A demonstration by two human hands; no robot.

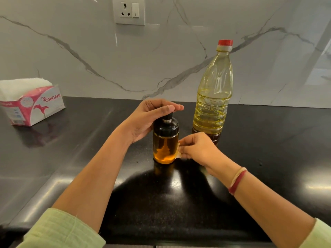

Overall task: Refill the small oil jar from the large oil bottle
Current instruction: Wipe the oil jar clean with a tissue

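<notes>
The small oil jar (165, 144) stands upright on the black counter, glass with a black lid and a black knob on top, amber oil in its lower part. My left hand (148, 119) curls over the top and holds the knob between fingers and thumb. My right hand (196, 148) presses a small crumpled tissue (178, 153) against the jar's right side near its base. The large oil bottle (213, 97) stands upright behind and to the right, red cap on, about half full of yellow oil.
A pink and white tissue pack (34, 106) lies at the left on the black counter (89, 158). A marble wall with a socket (129, 10) runs along the back. The counter's front edge is near my sleeves.
</notes>
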